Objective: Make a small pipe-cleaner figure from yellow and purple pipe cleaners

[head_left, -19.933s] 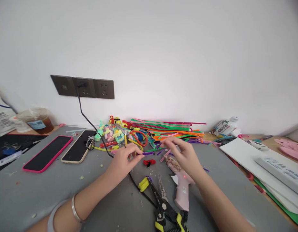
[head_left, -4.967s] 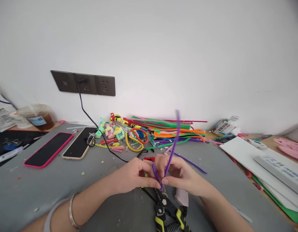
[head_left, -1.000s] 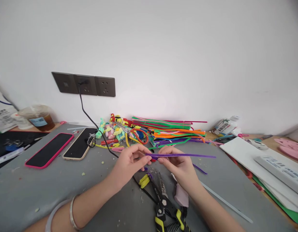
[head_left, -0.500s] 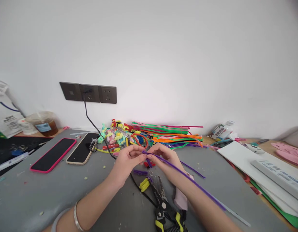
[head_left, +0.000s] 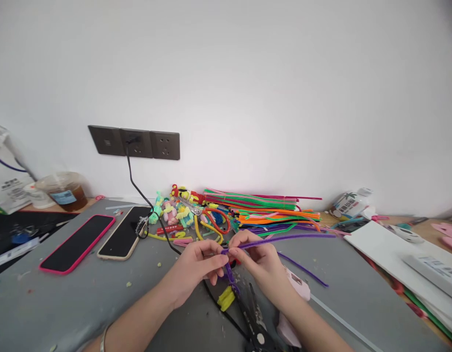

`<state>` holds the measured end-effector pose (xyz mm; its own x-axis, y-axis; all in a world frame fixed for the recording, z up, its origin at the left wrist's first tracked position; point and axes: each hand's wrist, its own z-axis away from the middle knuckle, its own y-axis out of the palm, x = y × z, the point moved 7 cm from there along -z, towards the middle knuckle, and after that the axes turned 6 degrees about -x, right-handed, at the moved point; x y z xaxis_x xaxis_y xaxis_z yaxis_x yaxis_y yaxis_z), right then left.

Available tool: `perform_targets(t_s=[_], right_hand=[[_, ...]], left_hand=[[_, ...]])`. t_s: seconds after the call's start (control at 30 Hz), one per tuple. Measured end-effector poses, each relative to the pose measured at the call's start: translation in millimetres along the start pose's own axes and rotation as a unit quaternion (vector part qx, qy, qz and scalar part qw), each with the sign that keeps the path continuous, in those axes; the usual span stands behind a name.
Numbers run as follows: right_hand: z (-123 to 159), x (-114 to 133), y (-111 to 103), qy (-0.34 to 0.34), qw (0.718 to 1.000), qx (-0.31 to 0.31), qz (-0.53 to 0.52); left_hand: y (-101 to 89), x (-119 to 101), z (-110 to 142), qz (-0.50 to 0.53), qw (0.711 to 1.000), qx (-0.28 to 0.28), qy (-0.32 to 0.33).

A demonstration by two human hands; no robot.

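Narrow grips: left hand (head_left: 196, 269) and right hand (head_left: 264, 266) are pinching a purple stem (head_left: 292, 237).
Its long end is extending right.

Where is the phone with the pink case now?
In the head view, the pink-cased phone lies on the left, beside the cream-cased phone, on the grey mat.

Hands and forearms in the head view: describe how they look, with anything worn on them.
The left hand and right hand are both bare, with no gloves or rings to be seen. A slim, silver-coloured bracelet circles the left forearm, partly cut off by the picture's lower edge. No sleeve shows on either arm, and nothing worn shows on the right.
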<state>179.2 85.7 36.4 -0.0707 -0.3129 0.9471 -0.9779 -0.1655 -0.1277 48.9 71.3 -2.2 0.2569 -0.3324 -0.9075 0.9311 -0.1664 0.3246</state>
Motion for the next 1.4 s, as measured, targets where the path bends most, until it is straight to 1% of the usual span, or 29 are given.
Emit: perform_targets(t_s=[0.1,0.2,0.33,0.43,0.57,0.67,0.8,0.93,1.0,1.03,1.1,1.17,1.2,1.27,1.33,1.4], right_hand=[[1.8,1.8,-1.5,-0.018,1.000,-0.007,0.000],[2.7,3.8,-2.7,-0.035,0.999,-0.012,0.010],[4.6,7.3,-4.6,-0.061,0.997,-0.037,0.026],[6.8,14.0,-4.1,-0.095,0.994,-0.048,0.025],[11.4,30.2,0.5,-0.180,0.981,-0.022,0.070],[14.8,37.1,4.8,-0.222,0.968,0.004,0.116],[17.5,36.5,11.1,-0.232,0.961,0.036,0.145],[17.9,33.0,12.3,-0.229,0.961,0.025,0.151],[16.7,27.6,10.8,-0.195,0.973,0.016,0.126],[15.5,22.5,9.7,-0.156,0.983,0.015,0.095],[13.4,9.4,8.2,-0.054,0.998,0.021,0.004],[12.7,-1.8,9.5,0.038,0.995,0.040,-0.078],[12.4,-5.2,10.4,0.070,0.991,0.051,-0.103],[10.9,-8.4,11.2,0.107,0.983,0.068,-0.132],[9.1,-9.6,11.0,0.124,0.977,0.072,-0.159],[8.9,-11.3,12.1,0.146,0.967,0.076,-0.193]], left_hand=[[2.2,-0.4,1.4,0.006,1.000,0.001,0.008],[3.0,-1.2,3.3,-0.010,1.000,-0.002,0.016],[2.8,-4.7,4.3,-0.022,0.999,-0.009,0.026],[1.7,-8.7,3.7,-0.007,0.999,-0.022,0.041],[2.2,-11.1,4.2,0.018,0.998,-0.029,0.046],[3.1,-11.9,6.3,0.046,0.997,-0.033,0.053],[1.3,-12.9,7.6,0.071,0.993,-0.055,0.076],[-1.4,-13.3,6.6,0.067,0.991,-0.074,0.086],[-2.5,-13.7,6.5,0.061,0.992,-0.077,0.082],[-2.7,-14.2,6.6,0.059,0.992,-0.074,0.079],[-2.3,-16.2,6.7,0.052,0.994,-0.056,0.075],[-2.2,-20.4,6.5,0.029,0.995,-0.035,0.087],[-2.7,-23.0,6.4,0.011,0.995,-0.029,0.099],[-4.9,-27.7,5.7,-0.028,0.992,-0.021,0.123],[-7.2,-31.9,5.3,-0.062,0.987,-0.014,0.149],[-8.2,-38.0,7.0,-0.101,0.976,-0.003,0.192]])
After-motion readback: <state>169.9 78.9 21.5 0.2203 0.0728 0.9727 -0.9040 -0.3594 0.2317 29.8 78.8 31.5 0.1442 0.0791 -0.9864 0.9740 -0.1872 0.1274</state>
